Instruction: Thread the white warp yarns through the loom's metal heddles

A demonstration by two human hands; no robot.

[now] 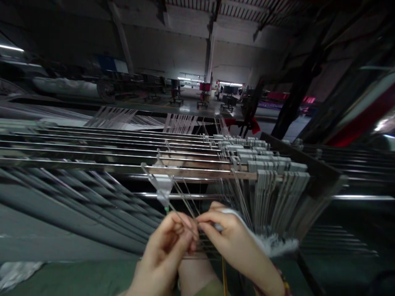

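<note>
My left hand (pixel 171 248) is closed in a pinch on a thin strand at the lower middle, just below the metal rods. Close beside it, my right hand (pixel 228 234) pinches a thin strand between thumb and forefinger, its tips nearly touching the left fingers. Blur hides whether both hold the same strand. A bundle of white yarn (pixel 267 242) passes behind my right hand and wrist, ending in a frayed tuft. Above my left hand a white tag-like piece (pixel 162 187) hangs from the front rod. Thin wires slant down from the rods towards my fingers.
Several long metal rods (pixel 117 155) run across in front of me. Grey flat strips (pixel 282 176) hang packed at the right, beside a dark end bar (pixel 311 164). Grey sheets of threads (pixel 77 205) slope down at left. A blurred skin-toned shape (pixel 182 158) shows behind the rods.
</note>
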